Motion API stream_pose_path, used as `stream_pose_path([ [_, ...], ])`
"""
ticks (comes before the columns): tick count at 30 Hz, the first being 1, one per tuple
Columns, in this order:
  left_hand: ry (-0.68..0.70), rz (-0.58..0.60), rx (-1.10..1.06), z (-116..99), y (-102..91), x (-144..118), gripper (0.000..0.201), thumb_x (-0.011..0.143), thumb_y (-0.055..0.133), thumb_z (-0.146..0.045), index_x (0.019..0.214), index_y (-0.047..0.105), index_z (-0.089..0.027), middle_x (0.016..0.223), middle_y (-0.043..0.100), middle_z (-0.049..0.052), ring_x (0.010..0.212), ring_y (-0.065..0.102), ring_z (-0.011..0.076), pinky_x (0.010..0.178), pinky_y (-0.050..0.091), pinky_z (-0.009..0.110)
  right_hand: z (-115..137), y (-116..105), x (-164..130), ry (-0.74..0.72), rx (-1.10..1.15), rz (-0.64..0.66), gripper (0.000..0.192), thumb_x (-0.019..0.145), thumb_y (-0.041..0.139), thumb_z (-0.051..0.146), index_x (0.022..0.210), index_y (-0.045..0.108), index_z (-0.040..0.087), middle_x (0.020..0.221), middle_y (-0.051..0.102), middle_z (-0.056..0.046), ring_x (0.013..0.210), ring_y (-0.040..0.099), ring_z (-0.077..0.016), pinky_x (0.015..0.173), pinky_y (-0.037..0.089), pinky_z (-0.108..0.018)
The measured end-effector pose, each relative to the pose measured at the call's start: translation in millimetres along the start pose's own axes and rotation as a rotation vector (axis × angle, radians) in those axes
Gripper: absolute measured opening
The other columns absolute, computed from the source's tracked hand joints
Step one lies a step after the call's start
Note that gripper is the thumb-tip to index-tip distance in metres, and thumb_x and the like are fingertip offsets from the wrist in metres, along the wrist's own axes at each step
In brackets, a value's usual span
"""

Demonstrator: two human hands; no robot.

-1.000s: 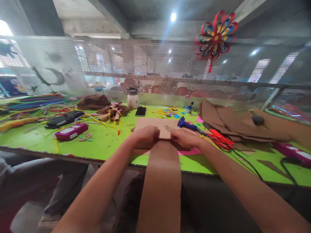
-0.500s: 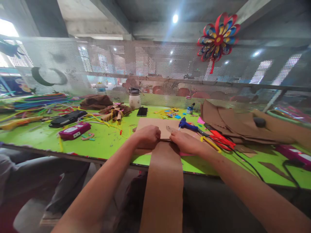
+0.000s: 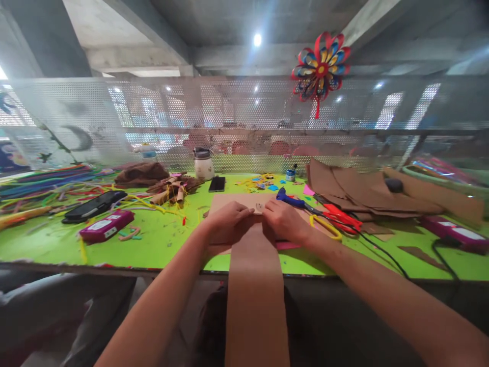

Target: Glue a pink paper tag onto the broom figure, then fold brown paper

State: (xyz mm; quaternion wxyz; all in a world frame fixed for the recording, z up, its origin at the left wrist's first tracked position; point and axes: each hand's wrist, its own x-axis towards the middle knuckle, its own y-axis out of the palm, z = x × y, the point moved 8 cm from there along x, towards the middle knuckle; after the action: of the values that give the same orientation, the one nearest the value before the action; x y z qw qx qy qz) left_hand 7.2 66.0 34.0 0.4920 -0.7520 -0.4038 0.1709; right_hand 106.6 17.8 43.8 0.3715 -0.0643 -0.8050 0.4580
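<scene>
While both hands are pressing down at the far end of a long brown paper strip (image 3: 255, 285), the strip itself is running from the green table (image 3: 164, 239) over its near edge and hanging down toward the person's lap. The left hand (image 3: 228, 218) is lying with fingers curled onto the strip's end, and the right hand (image 3: 283, 221) is pinching the same end from the other side, so both are closed on the paper. It is lying across a brown cardboard sheet (image 3: 229, 201). Only this top end looks worked, perhaps folded or rolled; the long remainder is hanging flat and untouched. What exactly sits under the fingertips is hard to make out, possibly a small pale piece. Just right of the hands, a blue glue gun (image 3: 287, 198) and red scissors (image 3: 340, 216) are lying near brown cardboard pieces (image 3: 355, 191). The strip's lower end is cut off by the frame.
</scene>
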Motion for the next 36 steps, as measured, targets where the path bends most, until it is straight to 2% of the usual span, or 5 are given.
stream_pose_path([
  [6,-0.027,0.050,-0.061,5,2.5,0,0.036,0.083,0.042,-0.042,0.080,0.063,-0.014,0.074,0.062,0.003,0.064,0.049,0.0125,0.058,0.035,0.022,-10,3,-1,0.049,0.104,-0.043,0.017,0.085,0.043,0.012,0.077,0.058,0.012,0.082,0.055,-0.010,0.084,0.044,-0.0207,0.077,0.037,-0.033],
  [11,0.001,0.046,-0.068,-6,0.8,-2,0.033,0.085,0.043,-0.038,0.086,0.065,-0.014,0.075,0.063,0.003,0.065,0.051,0.0125,0.059,0.036,0.021,-18,-8,0,0.106,0.411,-0.098,0.017,0.080,0.058,0.024,0.090,0.063,0.012,0.090,0.059,-0.010,0.091,0.048,-0.0207,0.083,0.038,-0.035],
  [16,0.094,0.009,-0.104,-20,3.9,-2,0.027,0.086,0.046,-0.034,0.090,0.066,-0.016,0.084,0.067,0.003,0.075,0.057,0.0137,0.068,0.040,0.022,-26,1,0,0.220,0.625,0.017,0.021,0.085,0.052,0.029,0.086,0.068,0.015,0.079,0.062,-0.006,0.074,0.053,-0.0154,0.068,0.040,-0.028],
  [24,0.084,-0.075,-0.072,-25,0.8,-6,0.026,0.087,0.045,-0.034,0.096,0.065,-0.019,0.090,0.068,0.003,0.082,0.059,0.0153,0.072,0.042,0.025,-49,12,-6,0.439,0.863,0.030,0.016,0.076,0.062,0.027,0.079,0.070,0.014,0.078,0.069,-0.005,0.074,0.059,-0.0157,0.067,0.042,-0.025],
  [36,0.091,-0.107,-0.010,-33,1.7,-9,0.026,0.086,0.046,-0.035,0.091,0.065,-0.019,0.085,0.068,0.002,0.074,0.058,0.0145,0.066,0.040,0.024,-56,24,-10,0.500,1.061,0.063,0.024,0.069,0.065,0.035,0.072,0.070,0.012,0.070,0.067,-0.006,0.066,0.056,-0.0152,0.059,0.041,-0.026],
])
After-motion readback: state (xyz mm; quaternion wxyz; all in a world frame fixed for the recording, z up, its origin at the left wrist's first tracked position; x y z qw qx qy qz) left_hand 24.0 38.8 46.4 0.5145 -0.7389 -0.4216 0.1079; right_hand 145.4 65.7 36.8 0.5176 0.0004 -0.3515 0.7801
